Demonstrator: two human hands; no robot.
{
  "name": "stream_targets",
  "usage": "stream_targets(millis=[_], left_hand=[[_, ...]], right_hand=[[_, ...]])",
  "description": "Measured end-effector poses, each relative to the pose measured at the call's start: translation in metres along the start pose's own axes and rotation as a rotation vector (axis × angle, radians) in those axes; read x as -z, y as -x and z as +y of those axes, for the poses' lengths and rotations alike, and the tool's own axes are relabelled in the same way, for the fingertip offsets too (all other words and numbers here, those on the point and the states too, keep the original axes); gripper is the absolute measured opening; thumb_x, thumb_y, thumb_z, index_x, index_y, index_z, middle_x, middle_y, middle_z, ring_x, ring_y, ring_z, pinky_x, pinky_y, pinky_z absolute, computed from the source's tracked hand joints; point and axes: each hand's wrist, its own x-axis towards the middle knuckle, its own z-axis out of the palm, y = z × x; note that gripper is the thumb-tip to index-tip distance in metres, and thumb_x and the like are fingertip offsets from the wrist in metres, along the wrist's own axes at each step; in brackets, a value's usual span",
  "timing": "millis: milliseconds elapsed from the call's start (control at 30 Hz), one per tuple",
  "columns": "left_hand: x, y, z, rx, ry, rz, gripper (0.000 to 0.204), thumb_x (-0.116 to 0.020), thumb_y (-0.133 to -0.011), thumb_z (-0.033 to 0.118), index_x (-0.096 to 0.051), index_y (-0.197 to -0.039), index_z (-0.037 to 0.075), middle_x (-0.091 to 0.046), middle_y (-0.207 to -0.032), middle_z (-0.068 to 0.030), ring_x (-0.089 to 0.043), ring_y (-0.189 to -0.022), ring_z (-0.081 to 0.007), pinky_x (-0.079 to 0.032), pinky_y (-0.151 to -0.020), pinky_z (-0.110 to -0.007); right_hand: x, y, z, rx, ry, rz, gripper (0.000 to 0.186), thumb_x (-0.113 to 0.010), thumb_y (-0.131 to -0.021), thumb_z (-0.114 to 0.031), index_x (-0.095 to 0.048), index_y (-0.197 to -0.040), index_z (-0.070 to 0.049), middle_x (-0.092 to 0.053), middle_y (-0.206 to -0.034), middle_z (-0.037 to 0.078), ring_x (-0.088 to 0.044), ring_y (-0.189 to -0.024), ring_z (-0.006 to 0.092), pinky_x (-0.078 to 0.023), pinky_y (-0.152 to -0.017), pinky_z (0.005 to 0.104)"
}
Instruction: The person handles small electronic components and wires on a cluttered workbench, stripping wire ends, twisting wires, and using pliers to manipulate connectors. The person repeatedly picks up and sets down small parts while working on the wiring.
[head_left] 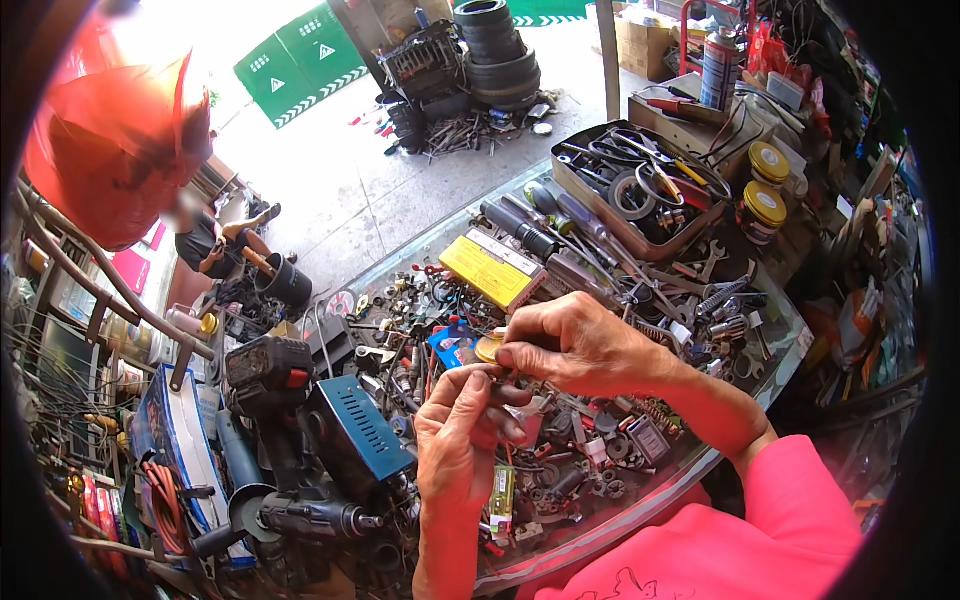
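Observation:
My left hand (459,427) and my right hand (565,343) meet above a bench strewn with small metal parts, thumbs and fingertips pinched close together. What they grip is too small and hidden to make out. Just behind my fingertips lie a round yellowish disc (488,348) and a blue card or packet (454,341). Farther back is a yellow box (491,267). Below, beside my left wrist, is a small clear-and-green package (502,494).
At left are a cordless drill (262,374), a teal metal box (360,425) and an impact wrench (310,515). A tool tin (640,235) and yellow-lidded tubs (764,205) sit back right. A red bag (115,150) hangs upper left; beyond it a person (205,250) sits.

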Motion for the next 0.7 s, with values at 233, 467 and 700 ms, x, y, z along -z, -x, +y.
stream_targets(millis=[233, 467, 700], left_hand=[[0.004, 0.001, 0.002, -0.002, 0.051, 0.019, 0.016, -0.051, -0.095, 0.012, -0.057, -0.104, 0.000, -0.067, -0.088, -0.0156, -0.067, -0.065, -0.0177, -0.055, -0.055, -0.029], [0.007, 0.006, 0.018, -0.128, 0.134, 0.060, 0.025, -0.049, -0.096, 0.014, -0.052, -0.115, -0.001, -0.065, -0.101, -0.0225, -0.067, -0.067, -0.0188, -0.056, -0.059, -0.027], [0.007, 0.015, 0.023, -0.108, 0.256, -0.059, 0.030, -0.044, -0.099, 0.019, -0.053, -0.117, -0.003, -0.065, -0.089, -0.0147, -0.050, -0.053, -0.0115, -0.038, -0.052, -0.023]], right_hand=[[-0.009, -0.008, 0.007, -0.009, -0.094, 0.053, 0.025, -0.061, -0.087, -0.023, -0.066, -0.088, 0.002, -0.065, -0.066, 0.013, -0.061, -0.059, 0.0140, -0.048, -0.056, 0.0316], [0.017, 0.018, -0.019, 0.115, 0.053, 0.213, 0.021, -0.066, -0.088, -0.017, -0.064, -0.088, 0.004, -0.059, -0.069, -0.002, -0.049, -0.063, 0.0008, -0.039, -0.052, 0.0179], [0.021, 0.041, -0.014, 0.148, 0.220, 0.144, 0.016, -0.066, -0.084, -0.014, -0.064, -0.083, 0.002, -0.056, -0.056, 0.009, -0.048, -0.050, 0.0126, -0.040, -0.049, 0.0305]])
